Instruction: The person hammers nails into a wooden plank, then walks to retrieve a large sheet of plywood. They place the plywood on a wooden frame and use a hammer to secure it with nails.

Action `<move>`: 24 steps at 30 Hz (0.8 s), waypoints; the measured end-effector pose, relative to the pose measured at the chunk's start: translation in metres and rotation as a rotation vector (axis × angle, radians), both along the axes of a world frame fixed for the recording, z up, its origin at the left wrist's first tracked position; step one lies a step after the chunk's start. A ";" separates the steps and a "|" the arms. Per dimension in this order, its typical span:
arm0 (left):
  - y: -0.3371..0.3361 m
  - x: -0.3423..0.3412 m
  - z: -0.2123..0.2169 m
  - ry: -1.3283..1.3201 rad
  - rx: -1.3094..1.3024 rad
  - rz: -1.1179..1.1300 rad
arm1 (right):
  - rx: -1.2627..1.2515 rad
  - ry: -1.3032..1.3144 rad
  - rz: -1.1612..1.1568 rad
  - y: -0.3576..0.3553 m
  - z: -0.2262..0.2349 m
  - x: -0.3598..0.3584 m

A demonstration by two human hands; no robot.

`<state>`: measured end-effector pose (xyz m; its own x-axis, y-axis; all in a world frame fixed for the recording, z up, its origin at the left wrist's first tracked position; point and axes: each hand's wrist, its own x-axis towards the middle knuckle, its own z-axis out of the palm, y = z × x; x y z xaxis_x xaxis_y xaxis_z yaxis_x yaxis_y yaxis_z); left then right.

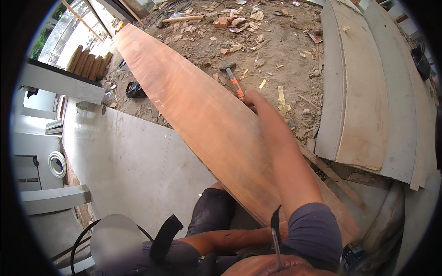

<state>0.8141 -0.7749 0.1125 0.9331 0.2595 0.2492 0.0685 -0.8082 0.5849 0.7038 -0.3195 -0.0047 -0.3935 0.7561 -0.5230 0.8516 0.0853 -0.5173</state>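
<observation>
A long reddish-brown plywood board (198, 106) stretches slantwise from the far left to the near right, in front of my body. My right arm reaches over it, and my right hand (249, 97) is closed at the board's far edge. From that hand a hammer (236, 86) sticks out, its orange-and-black handle meeting my fingers and its dark head pointing away over the dirt. My left forearm crosses low in front of me. My left hand (284, 226) is by the board's near edge, partly behind my right upper arm, its fingers hidden.
Rubble, broken bricks (224, 22) and wood scraps cover the dirt at the back. A wooden-handled tool (182, 19) and a black bag (135, 90) lie there. Large grey sheets (363, 83) lie at the right, a pale panel (133, 152) at the left. A white coil (57, 164) is farther left.
</observation>
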 end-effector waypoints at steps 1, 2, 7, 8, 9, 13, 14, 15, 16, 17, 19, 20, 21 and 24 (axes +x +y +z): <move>-0.003 -0.003 0.000 0.017 -0.017 0.019 | -0.026 0.011 0.022 -0.006 0.003 -0.011; -0.003 -0.001 -0.001 0.017 -0.014 0.013 | -0.001 -0.007 0.034 -0.004 -0.004 -0.011; -0.008 0.014 -0.003 0.002 -0.021 -0.032 | 0.037 0.161 -0.075 0.038 -0.048 0.021; -0.008 0.018 -0.003 -0.008 -0.031 -0.038 | 0.010 0.302 -0.134 0.048 -0.046 0.039; -0.007 0.024 0.000 -0.008 -0.026 -0.041 | -0.009 0.451 -0.173 0.062 -0.039 0.048; -0.016 0.016 -0.005 0.105 -0.088 0.014 | -0.453 0.955 -0.723 0.026 0.053 0.003; -0.017 0.019 -0.003 0.113 -0.094 0.014 | -0.607 1.112 -0.820 0.022 0.073 0.015; -0.016 0.023 -0.001 0.117 -0.092 0.000 | -0.747 1.279 -0.922 0.019 0.092 0.033; -0.014 0.028 -0.002 0.117 -0.092 -0.007 | -0.696 1.329 -0.932 0.007 0.107 0.051; -0.014 0.033 -0.003 0.124 -0.097 -0.014 | -0.650 1.375 -0.944 -0.016 0.118 0.070; -0.011 0.036 -0.007 0.151 -0.144 0.004 | -0.453 1.352 -1.012 -0.087 0.159 0.092; -0.007 0.036 -0.009 0.162 -0.204 0.018 | -0.319 1.328 -0.922 -0.133 0.182 0.108; -0.003 0.032 -0.012 0.175 -0.303 0.038 | -0.192 1.290 -0.852 -0.182 0.200 0.122; 0.002 0.025 -0.033 0.172 0.197 0.023 | -0.264 1.242 -0.641 -0.293 0.253 0.177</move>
